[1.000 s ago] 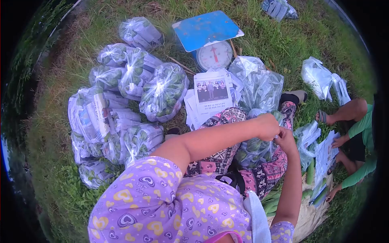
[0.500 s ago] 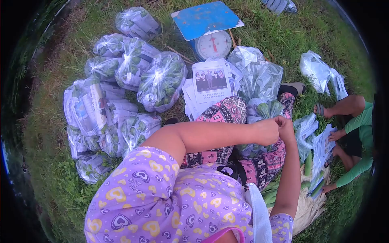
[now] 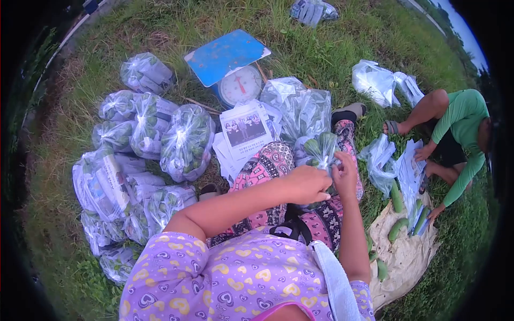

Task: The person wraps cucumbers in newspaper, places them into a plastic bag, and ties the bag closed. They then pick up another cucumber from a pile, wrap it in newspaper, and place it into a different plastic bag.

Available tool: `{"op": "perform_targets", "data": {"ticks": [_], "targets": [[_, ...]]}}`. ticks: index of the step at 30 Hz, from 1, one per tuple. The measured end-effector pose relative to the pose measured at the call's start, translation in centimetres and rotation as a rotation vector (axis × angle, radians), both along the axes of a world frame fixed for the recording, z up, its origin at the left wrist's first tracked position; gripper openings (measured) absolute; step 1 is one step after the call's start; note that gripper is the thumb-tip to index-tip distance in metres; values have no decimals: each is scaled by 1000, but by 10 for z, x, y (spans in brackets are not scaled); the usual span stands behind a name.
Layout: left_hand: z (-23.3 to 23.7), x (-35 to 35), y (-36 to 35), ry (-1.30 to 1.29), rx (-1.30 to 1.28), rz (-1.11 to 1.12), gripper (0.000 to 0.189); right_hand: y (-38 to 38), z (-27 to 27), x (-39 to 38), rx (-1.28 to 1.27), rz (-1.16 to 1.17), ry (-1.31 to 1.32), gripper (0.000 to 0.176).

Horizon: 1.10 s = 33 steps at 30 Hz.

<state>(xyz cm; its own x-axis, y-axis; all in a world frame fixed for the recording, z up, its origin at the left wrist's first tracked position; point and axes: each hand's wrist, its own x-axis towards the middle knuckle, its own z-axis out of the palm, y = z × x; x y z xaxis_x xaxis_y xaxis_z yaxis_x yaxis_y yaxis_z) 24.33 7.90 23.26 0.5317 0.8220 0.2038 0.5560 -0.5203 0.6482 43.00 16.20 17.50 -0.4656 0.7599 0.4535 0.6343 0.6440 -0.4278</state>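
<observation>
Between my legs sits a clear plastic bag (image 3: 317, 148) packed with green vegetables and some printed paper. My left hand (image 3: 308, 184) is closed at the near side of the bag's gathered top. My right hand (image 3: 345, 174) pinches at the same gathered neck from the right, its fingertips close to those of the left. What lies exactly between the fingers is partly hidden. Just beyond the bag are crumpled empty plastic bags (image 3: 302, 109). Printed paper sheets (image 3: 243, 131) lie by my left knee.
Several filled bags (image 3: 187, 142) are grouped on the grass at left. A blue-topped dial scale (image 3: 227, 56) stands ahead. At right, a person in green sleeves (image 3: 461, 125) handles paper and long green vegetables (image 3: 398, 229) on a beige sheet (image 3: 399, 267).
Both hands have come down toward the bag's neck and moved slightly apart from their earlier fingertip contact above it. The whole view has shifted, showing more of the person at right.
</observation>
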Motion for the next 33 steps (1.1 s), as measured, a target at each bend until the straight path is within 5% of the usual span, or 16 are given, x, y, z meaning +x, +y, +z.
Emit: {"op": "perform_targets", "data": {"ticks": [2, 4, 6, 11, 16, 33], "targets": [[50, -25, -19, -282, -428, -275, 25, -25, -15, 23, -48, -160, 152, 38], [80, -43, -37, -582, -551, -699, 29, -45, -30, 47, -86, -254, 209, 40], [114, -44, -56, -787, -467, -999, 36, -70, -14, 60, 98, -282, 141, 38], [165, -21, -72, -1023, -359, -1546, 39, -98, -30, 71, -223, -484, 190, 35], [161, -9, -80, -935, -268, -1572, 47, -85, -30, 67, -75, -480, 31, 33], [153, 5, -72, -841, -393, -1534, 48, -83, -37, 69, -183, -516, 34, 22]]}}
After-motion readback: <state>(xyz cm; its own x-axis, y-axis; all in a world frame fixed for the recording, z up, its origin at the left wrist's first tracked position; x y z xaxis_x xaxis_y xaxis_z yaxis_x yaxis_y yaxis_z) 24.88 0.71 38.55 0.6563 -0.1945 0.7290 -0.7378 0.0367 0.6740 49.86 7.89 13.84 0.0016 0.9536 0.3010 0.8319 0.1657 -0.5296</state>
